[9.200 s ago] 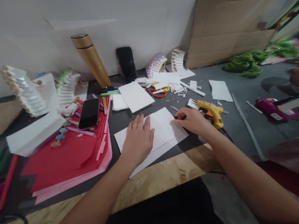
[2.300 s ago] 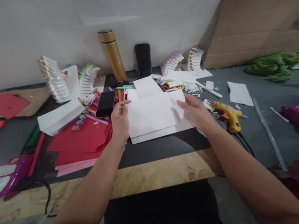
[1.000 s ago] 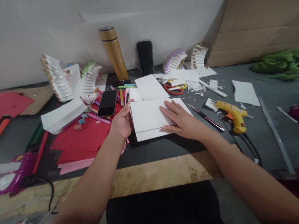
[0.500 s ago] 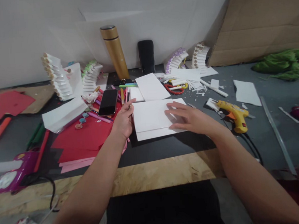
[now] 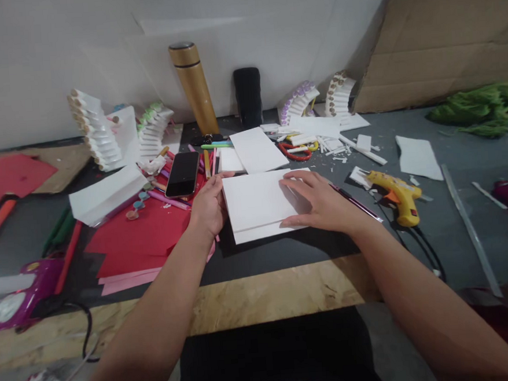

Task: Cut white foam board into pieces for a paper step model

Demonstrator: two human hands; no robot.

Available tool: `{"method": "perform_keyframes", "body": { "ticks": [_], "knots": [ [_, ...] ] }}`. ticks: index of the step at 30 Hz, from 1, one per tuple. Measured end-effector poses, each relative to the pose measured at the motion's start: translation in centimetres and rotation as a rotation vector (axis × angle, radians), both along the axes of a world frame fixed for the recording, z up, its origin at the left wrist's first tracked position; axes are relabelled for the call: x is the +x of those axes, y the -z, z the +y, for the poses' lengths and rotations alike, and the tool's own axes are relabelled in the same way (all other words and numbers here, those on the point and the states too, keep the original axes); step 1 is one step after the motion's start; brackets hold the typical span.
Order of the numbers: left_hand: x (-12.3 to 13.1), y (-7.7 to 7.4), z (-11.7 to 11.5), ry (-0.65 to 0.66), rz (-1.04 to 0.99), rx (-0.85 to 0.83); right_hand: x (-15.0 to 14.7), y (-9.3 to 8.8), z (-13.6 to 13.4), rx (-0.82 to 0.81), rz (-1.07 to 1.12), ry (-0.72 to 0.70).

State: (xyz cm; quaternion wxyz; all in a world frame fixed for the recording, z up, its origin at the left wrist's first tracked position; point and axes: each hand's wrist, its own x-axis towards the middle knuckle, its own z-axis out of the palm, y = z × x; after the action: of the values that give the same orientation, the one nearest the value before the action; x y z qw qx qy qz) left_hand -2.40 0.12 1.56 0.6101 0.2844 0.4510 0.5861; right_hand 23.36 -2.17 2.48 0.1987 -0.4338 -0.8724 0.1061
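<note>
Two white foam boards lie stacked in front of me, the upper foam board (image 5: 254, 199) set slightly back so a strip of the lower foam board (image 5: 257, 234) shows along the near side. My left hand (image 5: 210, 208) grips the boards at their left edge, thumb on top and fingers curled at the side. Across the right part of the upper board rests my right hand (image 5: 318, 200), its fingers spread and bent, covering that end. Just right of this hand is a dark pen (image 5: 359, 203), partly behind the wrist.
A yellow glue gun (image 5: 396, 195) and a metal ruler (image 5: 469, 227) lie at right. Behind the boards are another white board (image 5: 258, 149), a gold bottle (image 5: 195, 93) and white scraps. Red sheets (image 5: 141, 230) and a phone (image 5: 183, 174) sit at left.
Both boards have shifted a little left and toward me with my hands. The pen beside my right hand now shows; it was hidden before.
</note>
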Motion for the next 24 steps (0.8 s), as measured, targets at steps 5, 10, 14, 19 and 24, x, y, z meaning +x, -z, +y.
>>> {"method": "perform_keyframes", "body": {
  "ticks": [5, 10, 14, 19, 24],
  "knots": [
    [-0.17, 0.05, 0.00, 0.068, -0.053, -0.002, 0.05, 0.18, 0.11, 0.017, 0.030, -0.007],
    [-0.09, 0.21, 0.06, 0.073, -0.075, -0.051, 0.05, 0.24, 0.07, 0.009, 0.055, -0.018],
    [0.11, -0.10, -0.09, 0.066, -0.110, -0.081, 0.08, 0.41, 0.07, 0.013, 0.064, -0.024],
    [-0.12, -0.36, -0.27, 0.146, -0.209, -0.084, 0.12, 0.38, 0.11, 0.001, 0.085, -0.028],
    [-0.42, 0.16, -0.15, 0.194, -0.233, -0.058, 0.17, 0.11, 0.08, -0.011, 0.093, -0.022]
  ]
}}
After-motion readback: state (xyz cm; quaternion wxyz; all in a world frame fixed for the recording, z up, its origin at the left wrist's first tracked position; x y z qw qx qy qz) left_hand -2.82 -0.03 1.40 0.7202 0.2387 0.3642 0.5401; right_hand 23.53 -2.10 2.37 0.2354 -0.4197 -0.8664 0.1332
